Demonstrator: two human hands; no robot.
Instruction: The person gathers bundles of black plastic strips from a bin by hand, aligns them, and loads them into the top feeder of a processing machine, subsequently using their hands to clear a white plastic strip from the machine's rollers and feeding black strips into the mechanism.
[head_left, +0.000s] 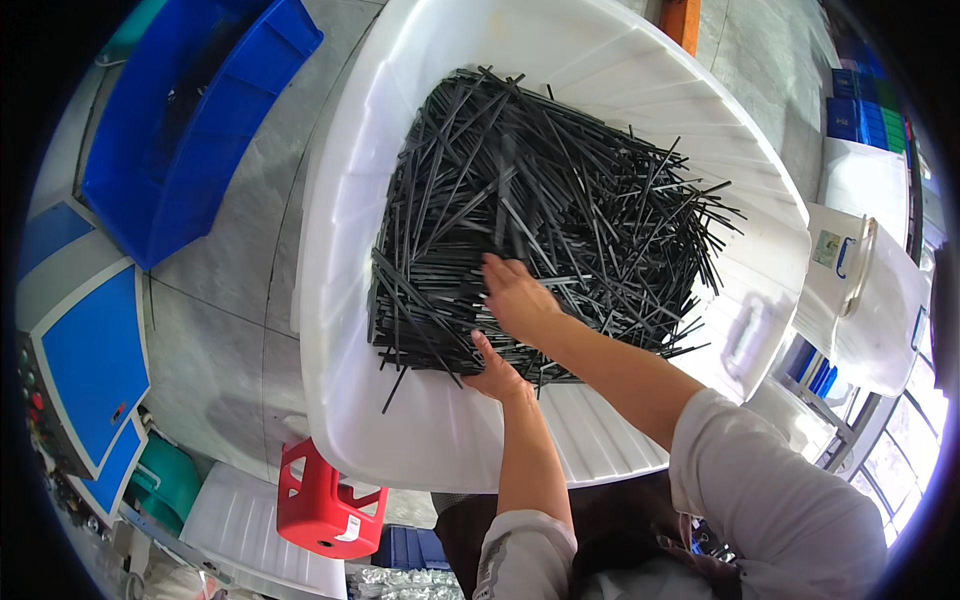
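Note:
A big white plastic tub (420, 439) stands before me, holding a deep heap of thin black strips (547, 187). Many strips on the left lie roughly side by side; those on the right cross at all angles. My right hand (520, 301) reaches over the middle of the heap, its fingers stretched out on or just above the strips and slightly blurred. Close below it, at the heap's near edge, is my left hand (499, 377). Its thumb points up while its other fingers are hidden among the strips. Whether either hand grips any strips is unclear.
On the floor at upper left stands a blue plastic bin (202, 135), with a blue-panelled machine (97, 360) below it. A red plastic stool (330, 502) is close to the tub's near left corner. White lidded containers (862, 292) stand at the right.

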